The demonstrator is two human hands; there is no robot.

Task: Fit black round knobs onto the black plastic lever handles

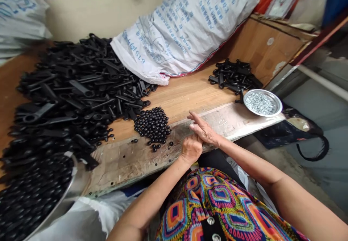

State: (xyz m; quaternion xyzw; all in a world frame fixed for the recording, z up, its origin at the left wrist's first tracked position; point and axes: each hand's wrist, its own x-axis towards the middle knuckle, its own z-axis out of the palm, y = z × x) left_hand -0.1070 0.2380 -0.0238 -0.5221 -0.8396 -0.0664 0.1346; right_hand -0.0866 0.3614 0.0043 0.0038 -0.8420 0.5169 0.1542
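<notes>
My left hand [191, 148] is curled into a fist at the front edge of the work surface; whatever its fingers may hold is hidden. Lying against it, my right hand [205, 132] has its fingers stretched out toward the back left, with nothing visible in them. A small heap of round black beads [153, 125] is on the surface to the left of both hands, a few strays around it. Off to the right, a round metal dish [277, 105] full of small silvery pieces stands near the edge.
A large pile of black plastic handles [78, 85] covers the left side. In front of it is a metal bowl [77, 177] of black beads. A white printed sack [185, 27] slopes across the back. More black knobbed parts [233, 74] lie by the right wooden panel [261, 49].
</notes>
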